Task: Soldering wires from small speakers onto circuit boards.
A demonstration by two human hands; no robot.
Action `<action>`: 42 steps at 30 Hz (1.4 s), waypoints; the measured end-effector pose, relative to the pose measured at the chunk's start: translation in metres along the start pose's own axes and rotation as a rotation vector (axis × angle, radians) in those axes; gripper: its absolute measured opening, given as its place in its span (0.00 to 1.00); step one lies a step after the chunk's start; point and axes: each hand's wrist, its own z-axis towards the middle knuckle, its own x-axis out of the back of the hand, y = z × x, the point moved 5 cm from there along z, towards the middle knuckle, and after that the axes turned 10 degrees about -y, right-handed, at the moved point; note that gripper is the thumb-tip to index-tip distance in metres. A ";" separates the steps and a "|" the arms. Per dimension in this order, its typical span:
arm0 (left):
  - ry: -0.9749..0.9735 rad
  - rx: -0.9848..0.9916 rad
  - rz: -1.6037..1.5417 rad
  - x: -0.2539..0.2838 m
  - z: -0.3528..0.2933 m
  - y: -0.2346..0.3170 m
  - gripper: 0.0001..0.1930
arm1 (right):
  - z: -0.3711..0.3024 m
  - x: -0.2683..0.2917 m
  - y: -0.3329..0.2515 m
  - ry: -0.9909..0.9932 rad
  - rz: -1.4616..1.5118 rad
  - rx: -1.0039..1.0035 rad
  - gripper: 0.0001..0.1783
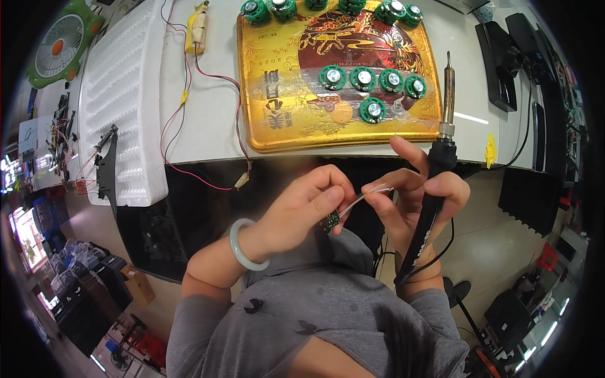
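My left hand (pixel 310 205) pinches a small dark circuit board (pixel 331 220), partly hidden by the fingers. Thin pale wires (pixel 359 200) run from the board toward my right hand (pixel 409 195), whose thumb and forefinger close on their ends. That same hand also holds a soldering iron (pixel 423 230) between its other fingers, tip pointing up and away from me. Beyond both hands lies a gold and red tin lid (pixel 283 135) on the table. Several small green round speakers (pixel 372 109) sit on it, some in a far row and others near its middle.
A white foam tray (pixel 123 101) stands at the left, with a black plastic part (pixel 108 167) on its edge. Red and black wires (pixel 238 120) cross the white table (pixel 208 135). A green fan (pixel 60 47) is at far left; a yellow piece (pixel 490 151) lies at right.
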 end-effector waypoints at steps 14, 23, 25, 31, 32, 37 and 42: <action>0.083 -0.015 0.403 -0.003 -0.001 0.010 0.05 | -0.001 0.000 -0.005 -0.056 -0.122 -0.008 0.29; 0.097 0.032 0.350 -0.003 0.002 0.007 0.04 | -0.005 0.020 -0.003 0.048 -0.125 0.027 0.30; 0.088 0.066 0.501 -0.007 0.003 0.008 0.04 | -0.006 0.022 -0.003 0.037 -0.127 0.049 0.30; 0.180 0.072 0.675 -0.005 0.006 0.023 0.04 | -0.010 0.044 -0.015 0.270 -0.231 0.025 0.20; 0.240 0.007 0.764 -0.003 0.006 0.027 0.04 | -0.009 0.050 -0.020 0.333 -0.272 0.048 0.20; 0.439 -0.232 1.266 -0.010 0.016 0.046 0.04 | -0.004 0.086 -0.021 0.323 -0.286 0.298 0.29; 0.534 -0.251 1.457 -0.010 0.024 0.050 0.03 | 0.012 0.103 0.009 0.258 0.035 0.096 0.23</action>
